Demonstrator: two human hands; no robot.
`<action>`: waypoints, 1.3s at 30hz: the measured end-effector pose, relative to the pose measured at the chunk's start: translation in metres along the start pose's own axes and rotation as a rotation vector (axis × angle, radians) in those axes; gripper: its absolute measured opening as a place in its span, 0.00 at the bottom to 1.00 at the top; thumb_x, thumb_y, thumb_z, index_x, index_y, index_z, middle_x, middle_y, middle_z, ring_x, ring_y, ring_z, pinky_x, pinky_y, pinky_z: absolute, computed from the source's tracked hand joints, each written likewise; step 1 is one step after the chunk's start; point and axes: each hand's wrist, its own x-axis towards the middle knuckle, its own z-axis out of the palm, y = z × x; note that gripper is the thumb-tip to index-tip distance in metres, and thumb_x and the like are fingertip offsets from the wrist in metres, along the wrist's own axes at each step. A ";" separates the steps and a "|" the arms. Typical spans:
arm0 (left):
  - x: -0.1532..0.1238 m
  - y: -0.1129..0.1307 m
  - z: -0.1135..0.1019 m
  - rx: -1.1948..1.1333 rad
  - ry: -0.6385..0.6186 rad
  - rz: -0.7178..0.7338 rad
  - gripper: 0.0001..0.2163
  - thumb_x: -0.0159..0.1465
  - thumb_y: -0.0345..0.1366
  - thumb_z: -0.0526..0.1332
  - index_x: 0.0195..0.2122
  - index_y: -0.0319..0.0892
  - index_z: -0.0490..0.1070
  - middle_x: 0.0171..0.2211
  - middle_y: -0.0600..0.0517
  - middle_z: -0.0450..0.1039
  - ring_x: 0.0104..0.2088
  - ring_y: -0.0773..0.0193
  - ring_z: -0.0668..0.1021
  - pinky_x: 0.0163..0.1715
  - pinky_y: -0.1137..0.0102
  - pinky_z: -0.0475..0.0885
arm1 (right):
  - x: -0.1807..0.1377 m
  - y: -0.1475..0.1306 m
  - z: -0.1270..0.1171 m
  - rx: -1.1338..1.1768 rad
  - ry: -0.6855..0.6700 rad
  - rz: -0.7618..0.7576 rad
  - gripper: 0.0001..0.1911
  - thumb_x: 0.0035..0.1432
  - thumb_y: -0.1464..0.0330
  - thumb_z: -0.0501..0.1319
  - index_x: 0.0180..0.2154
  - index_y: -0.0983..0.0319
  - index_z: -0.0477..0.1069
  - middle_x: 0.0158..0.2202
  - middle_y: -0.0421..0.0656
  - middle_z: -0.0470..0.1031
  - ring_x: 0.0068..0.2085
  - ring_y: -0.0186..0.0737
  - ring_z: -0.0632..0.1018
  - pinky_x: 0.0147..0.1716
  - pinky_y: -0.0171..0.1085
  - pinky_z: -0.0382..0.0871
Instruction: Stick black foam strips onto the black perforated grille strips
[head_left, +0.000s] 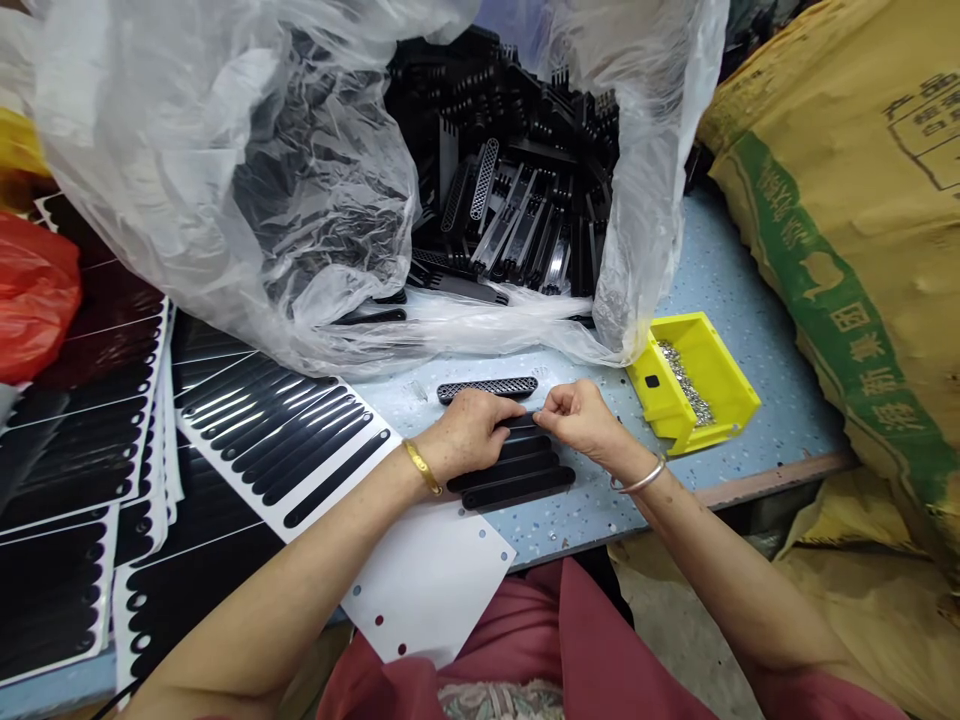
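Observation:
Several long black plastic strips with rounded ends (pixel 517 490) lie side by side on the blue speckled table, under and between my hands. My left hand (pixel 472 432) has its index finger and thumb around the uppermost strip of that row, the other fingers curled. At this strip's right end, my right hand (pixel 581 418) is closed in a pinch; its fingertips hide what they hold, if anything. Just beyond my left hand lies one black strip with a lattice face (pixel 487 388), apart from the row.
A clear plastic bag (pixel 330 340) full of black plastic parts (pixel 517 210) stands behind. To the right are a yellow bin (pixel 727 400) of small metal pieces and a yellow woven sack (pixel 847 250). Sheets of black stickers (pixel 300 440) and a red bag (pixel 34 295) lie left.

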 end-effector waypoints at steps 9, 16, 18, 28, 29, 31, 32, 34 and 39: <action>0.001 0.001 0.000 0.024 -0.012 0.002 0.18 0.55 0.24 0.58 0.43 0.44 0.79 0.39 0.50 0.82 0.41 0.55 0.82 0.45 0.65 0.73 | -0.001 -0.001 -0.008 -0.147 0.090 0.004 0.18 0.41 0.63 0.66 0.12 0.61 0.60 0.12 0.35 0.58 0.18 0.28 0.58 0.18 0.33 0.48; 0.001 0.000 0.002 0.046 0.000 -0.017 0.17 0.55 0.25 0.58 0.43 0.44 0.80 0.39 0.49 0.82 0.43 0.56 0.82 0.47 0.65 0.72 | -0.006 0.003 -0.016 0.187 0.099 0.054 0.18 0.44 0.56 0.66 0.19 0.61 0.65 0.13 0.37 0.66 0.15 0.31 0.67 0.15 0.31 0.56; 0.001 0.000 0.002 0.050 -0.002 -0.013 0.17 0.55 0.25 0.58 0.43 0.44 0.80 0.40 0.49 0.82 0.42 0.55 0.82 0.47 0.65 0.72 | -0.008 0.002 -0.013 0.268 0.066 0.084 0.19 0.45 0.54 0.66 0.21 0.63 0.67 0.16 0.40 0.71 0.15 0.31 0.69 0.13 0.30 0.56; 0.000 0.000 0.003 0.024 0.017 -0.008 0.18 0.55 0.24 0.57 0.43 0.44 0.80 0.38 0.49 0.82 0.40 0.55 0.82 0.44 0.65 0.73 | -0.005 0.001 0.005 0.294 -0.015 0.011 0.16 0.42 0.58 0.69 0.20 0.63 0.68 0.13 0.37 0.68 0.13 0.30 0.68 0.13 0.29 0.58; 0.000 -0.001 0.003 0.024 0.019 -0.008 0.17 0.55 0.24 0.58 0.42 0.44 0.80 0.38 0.49 0.82 0.40 0.56 0.82 0.44 0.65 0.73 | -0.005 0.001 0.005 0.307 -0.024 0.008 0.15 0.42 0.60 0.68 0.20 0.63 0.69 0.12 0.37 0.68 0.13 0.30 0.68 0.13 0.28 0.59; -0.002 -0.001 0.005 0.040 0.035 0.007 0.15 0.56 0.24 0.58 0.40 0.43 0.80 0.37 0.49 0.82 0.40 0.56 0.82 0.44 0.66 0.74 | -0.005 0.001 0.005 0.323 -0.040 0.023 0.12 0.43 0.62 0.66 0.21 0.63 0.69 0.13 0.37 0.69 0.14 0.30 0.69 0.13 0.28 0.59; -0.003 -0.001 0.006 0.065 0.054 0.028 0.14 0.57 0.23 0.57 0.39 0.42 0.79 0.37 0.49 0.81 0.40 0.57 0.81 0.44 0.66 0.74 | -0.006 0.002 0.004 0.323 -0.047 0.033 0.11 0.43 0.63 0.65 0.21 0.63 0.69 0.14 0.37 0.69 0.14 0.30 0.69 0.13 0.28 0.59; -0.006 -0.001 0.008 0.136 0.096 0.101 0.14 0.59 0.23 0.56 0.39 0.41 0.78 0.38 0.47 0.80 0.42 0.57 0.81 0.45 0.65 0.74 | -0.005 0.002 0.004 0.315 -0.050 0.039 0.09 0.43 0.65 0.64 0.20 0.63 0.69 0.15 0.38 0.70 0.14 0.30 0.70 0.13 0.29 0.60; -0.013 -0.001 0.010 0.281 0.077 0.251 0.17 0.62 0.21 0.52 0.44 0.40 0.76 0.41 0.45 0.78 0.43 0.59 0.80 0.45 0.64 0.75 | -0.005 0.004 0.007 0.273 -0.020 0.002 0.08 0.44 0.67 0.63 0.19 0.63 0.68 0.15 0.37 0.69 0.14 0.30 0.69 0.14 0.30 0.62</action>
